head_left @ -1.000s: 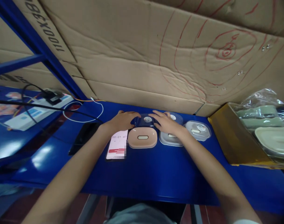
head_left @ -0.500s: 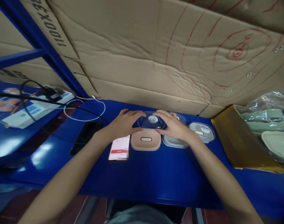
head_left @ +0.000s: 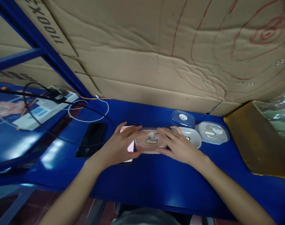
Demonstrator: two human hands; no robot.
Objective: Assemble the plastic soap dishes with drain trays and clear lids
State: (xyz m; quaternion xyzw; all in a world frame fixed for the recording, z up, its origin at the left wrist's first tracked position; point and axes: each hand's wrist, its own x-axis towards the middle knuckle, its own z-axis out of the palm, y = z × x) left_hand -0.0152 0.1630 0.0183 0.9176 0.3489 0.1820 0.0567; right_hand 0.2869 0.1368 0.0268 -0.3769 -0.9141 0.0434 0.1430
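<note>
A clear plastic lid (head_left: 152, 136) with a round sticker lies over a pinkish-beige oval dish (head_left: 147, 152); whether its rim is seated all round I cannot tell. My left hand (head_left: 123, 144) grips the lid's left edge, thumb at the near side and fingers at the far side. On the opposite edge my right hand (head_left: 177, 142) holds it the same way. Just beyond my right hand is a white oval dish (head_left: 195, 136), uncovered and partly hidden by the fingers. Behind it rests another clear lid (head_left: 177, 118). A covered white dish (head_left: 211, 133) sits farther right.
A lit phone (head_left: 131, 148) lies partly under my left hand, with a dark phone (head_left: 93, 137) left of it. Cables and a white power strip (head_left: 41, 111) are at the left. On the right stands an open cardboard box (head_left: 254, 140); a cardboard wall (head_left: 133, 62) closes the back.
Both hands have brought the clear lid toward me, from behind the beige dish down over it. The view has shifted slightly, too.
</note>
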